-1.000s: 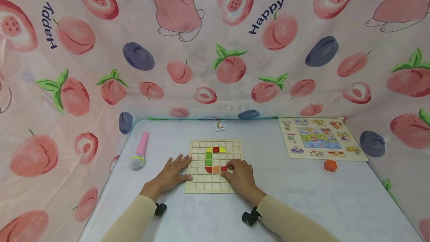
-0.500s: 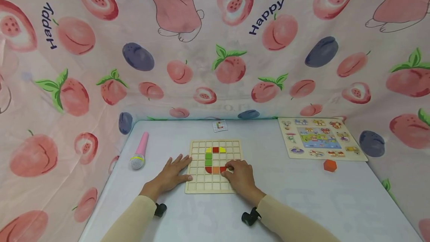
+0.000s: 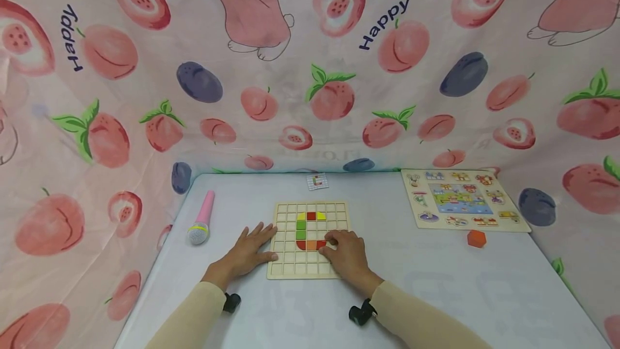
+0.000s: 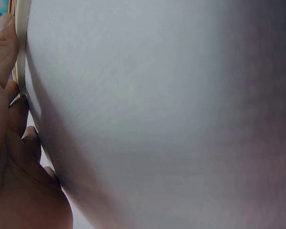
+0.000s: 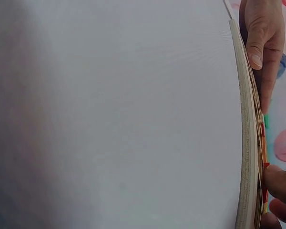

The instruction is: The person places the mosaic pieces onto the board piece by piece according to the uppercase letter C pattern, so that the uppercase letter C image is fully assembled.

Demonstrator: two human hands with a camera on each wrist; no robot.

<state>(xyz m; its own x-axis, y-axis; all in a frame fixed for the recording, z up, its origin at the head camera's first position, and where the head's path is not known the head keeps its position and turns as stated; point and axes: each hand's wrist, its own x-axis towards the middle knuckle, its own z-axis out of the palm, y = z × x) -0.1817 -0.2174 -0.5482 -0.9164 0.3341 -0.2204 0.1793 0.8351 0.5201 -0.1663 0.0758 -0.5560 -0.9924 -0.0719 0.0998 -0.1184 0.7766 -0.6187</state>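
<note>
A square wooden grid board (image 3: 287, 269) lies on the white table. My left hand (image 3: 246, 252) rests spread at its left edge, fingers straight, fingertips on the rim. My right hand (image 3: 350, 256) pinches a small red tile (image 3: 321, 244) between thumb and forefinger, at the right end of the lower row. Beside that tile are an orange tile (image 3: 311, 245) and a rounded red tile (image 3: 301, 245). Green tiles (image 3: 301, 229) stand in a column above, topped by yellow pieces (image 3: 322, 216) and a red square (image 3: 311, 216). In the right wrist view, my thumb (image 5: 280, 183) meets the red tile.
Behind the board lies a small card (image 3: 317, 181) with a coloured grid pattern. A pink toy microphone (image 3: 205, 211) lies at the left. On the right are a picture puzzle board (image 3: 519, 224) and an orange block (image 3: 477, 238). A fruit-print cloth (image 3: 290, 74) hangs behind the table.
The red tile under my right fingers has shifted slightly left, up to the orange tile. My left hand and the board have stayed in place.
</note>
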